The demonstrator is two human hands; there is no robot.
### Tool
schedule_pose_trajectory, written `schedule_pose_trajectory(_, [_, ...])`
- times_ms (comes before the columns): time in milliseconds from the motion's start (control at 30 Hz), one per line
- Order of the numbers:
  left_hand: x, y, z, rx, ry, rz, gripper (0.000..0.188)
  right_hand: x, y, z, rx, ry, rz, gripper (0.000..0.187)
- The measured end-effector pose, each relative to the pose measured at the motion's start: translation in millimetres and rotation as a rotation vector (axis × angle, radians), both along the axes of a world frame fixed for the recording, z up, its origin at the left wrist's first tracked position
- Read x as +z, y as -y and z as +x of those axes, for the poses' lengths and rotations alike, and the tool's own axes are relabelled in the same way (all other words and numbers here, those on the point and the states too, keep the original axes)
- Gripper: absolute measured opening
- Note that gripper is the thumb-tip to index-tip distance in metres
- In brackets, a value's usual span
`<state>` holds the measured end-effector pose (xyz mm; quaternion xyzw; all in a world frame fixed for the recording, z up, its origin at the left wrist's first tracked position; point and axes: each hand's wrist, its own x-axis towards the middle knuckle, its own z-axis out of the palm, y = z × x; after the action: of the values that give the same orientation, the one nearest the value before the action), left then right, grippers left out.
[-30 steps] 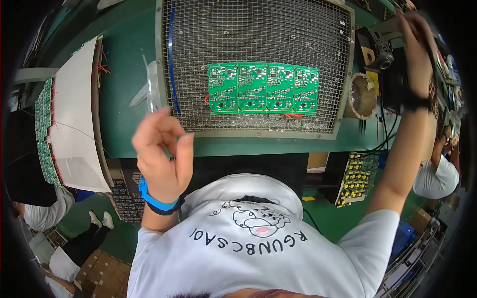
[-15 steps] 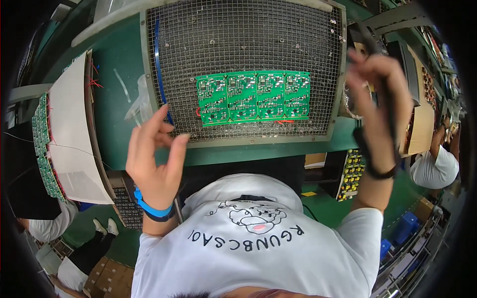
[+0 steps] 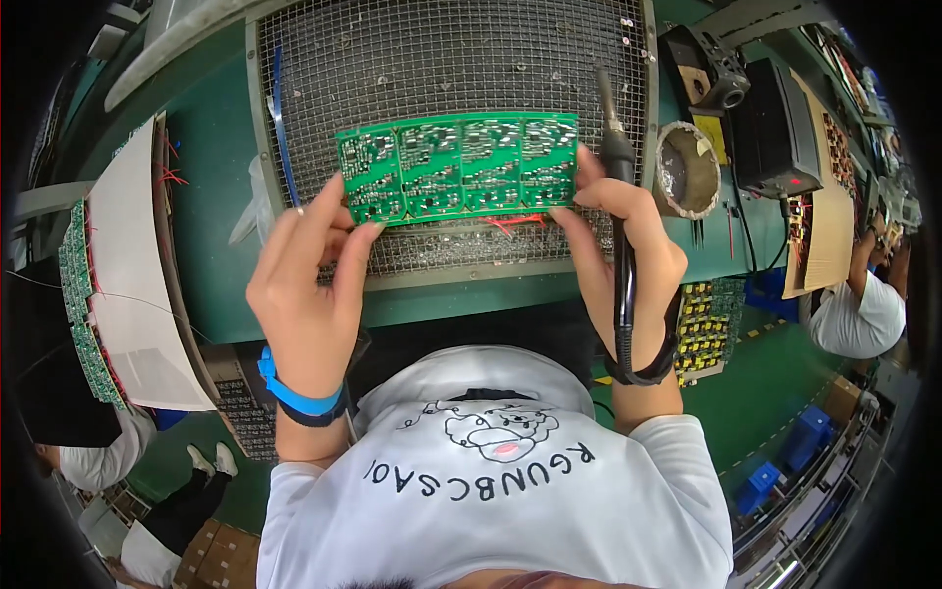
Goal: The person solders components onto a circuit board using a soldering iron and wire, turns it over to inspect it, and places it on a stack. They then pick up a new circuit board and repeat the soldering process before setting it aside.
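A green panel of joined circuit boards point(image 3: 458, 169) is raised slightly above the wire-mesh top point(image 3: 442, 59), with red wires along its near edge. My left hand point(image 3: 309, 275) pinches the panel's left end between thumb and fingers. At the other end, my right hand point(image 3: 638, 250) grips the near right corner. A black-handled soldering iron point(image 3: 618, 157) also rests in my right hand, across the fingers, its metal tip pointing away from me and clear of the panel.
Right of the mesh stand a round container point(image 3: 687, 172) with a rough rim, a small dark holder point(image 3: 706, 74) and a black box point(image 3: 775, 128) with a red light. A white sheet point(image 3: 142, 265) with boards beside it lies left. Other people sit at both sides.
My right hand came in from the right with the soldering iron and took the panel's right end. My left hand closed on the left end. The panel has lifted and shifted left.
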<state>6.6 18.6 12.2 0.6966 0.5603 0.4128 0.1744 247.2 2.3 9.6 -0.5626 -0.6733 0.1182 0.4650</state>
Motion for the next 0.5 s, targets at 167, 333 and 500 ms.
schedule_pose_trajectory(167, [-2.4,4.5,-1.6,-0.030,-0.036,-0.109,0.039,-6.0,-0.7,1.7,0.034,-0.009,0.063,0.027])
schedule_pose_trajectory(333, [-10.6,10.0,-2.6,-0.025,-0.027,-0.075,0.039,-11.0,2.1,2.5,0.049,-0.028,0.073,0.027])
schedule_pose_trajectory(500, [-11.2,9.5,-3.9,-0.017,0.036,-0.099,0.039,-8.7,6.4,5.8,0.054,0.012,-0.008,0.022])
